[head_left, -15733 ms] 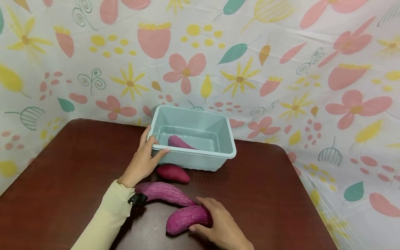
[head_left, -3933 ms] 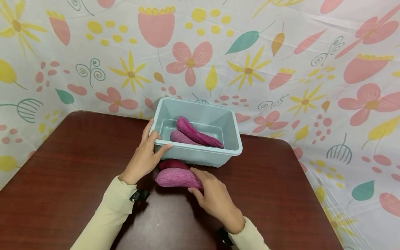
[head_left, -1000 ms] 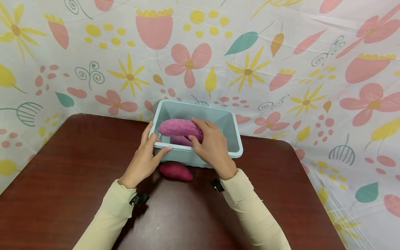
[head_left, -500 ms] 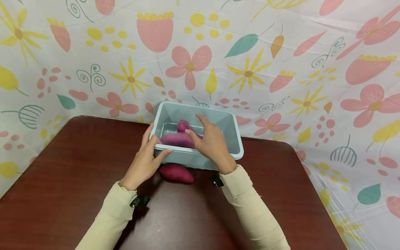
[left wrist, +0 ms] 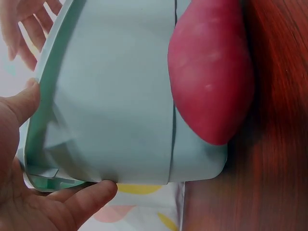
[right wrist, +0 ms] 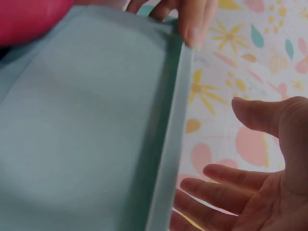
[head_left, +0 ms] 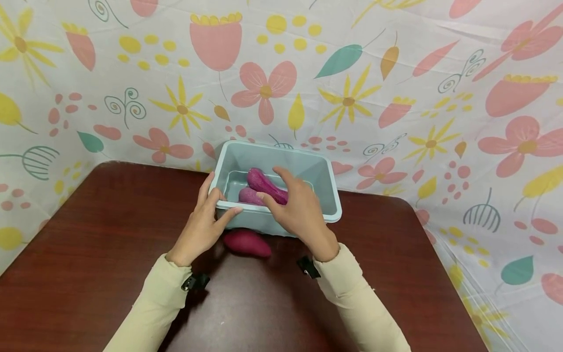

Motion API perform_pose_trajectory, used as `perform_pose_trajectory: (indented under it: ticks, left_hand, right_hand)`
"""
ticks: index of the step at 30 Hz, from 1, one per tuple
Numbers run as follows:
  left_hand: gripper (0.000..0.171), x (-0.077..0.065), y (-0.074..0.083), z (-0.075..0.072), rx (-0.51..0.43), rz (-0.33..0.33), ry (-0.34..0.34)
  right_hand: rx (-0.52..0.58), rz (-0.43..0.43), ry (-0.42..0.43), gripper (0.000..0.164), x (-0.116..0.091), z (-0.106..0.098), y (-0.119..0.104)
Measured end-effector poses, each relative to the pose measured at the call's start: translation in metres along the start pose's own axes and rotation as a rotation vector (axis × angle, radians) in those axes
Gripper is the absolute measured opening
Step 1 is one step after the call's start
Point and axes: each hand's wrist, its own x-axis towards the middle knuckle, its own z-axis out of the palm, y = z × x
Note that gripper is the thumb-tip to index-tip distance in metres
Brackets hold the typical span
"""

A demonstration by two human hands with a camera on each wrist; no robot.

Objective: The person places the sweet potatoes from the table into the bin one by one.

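Observation:
My left hand (head_left: 198,227) grips the front left corner of a grey-blue plastic tub (head_left: 281,151); in the left wrist view its thumb lies on the rim and fingers hook the end. Over the tub's front rim, my right hand (head_left: 301,210) is spread with nothing in it, as the right wrist view confirms. Inside the tub lie a dark purple, eggplant-like long vegetable (head_left: 266,186) and a lighter purple one (head_left: 250,196) nearer the front wall. My right hand and the front wall hide part of the contents. A smooth red sweet potato (head_left: 248,243) lies on the table before the tub.
The tub stands at the back of a dark brown wooden table (head_left: 110,220), close to a white cloth (head_left: 374,58) with printed flowers and leaves. A black strap (head_left: 195,282) circles the left wrist, another the right.
The right hand carried a light purple ridged vegetable into the tub and let it go; the fingers then spread. The left hand stays on the tub corner. Earlier, another long vegetable also left the table.

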Motion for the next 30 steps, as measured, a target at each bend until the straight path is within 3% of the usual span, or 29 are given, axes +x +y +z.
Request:
perform_pose_trajectory:
  ticks: [13,25,30]
  left_hand:
    - [0.036,-0.001,0.002,-0.002,-0.006,0.003,-0.009]
    - [0.035,-0.001,0.001,0.0,0.0,0.012,-0.001]
    - [0.036,-0.001,0.001,0.0,-0.002,0.016,-0.001]
  right_hand:
    - [0.059,-0.152,0.1,0.06,-0.04,0.001,-0.016]
    - [0.093,-0.189,0.058,0.056,-0.068,0.017,-0.013]
    - [0.071,-0.144,0.006,0.055,-0.075,0.032,-0.006]
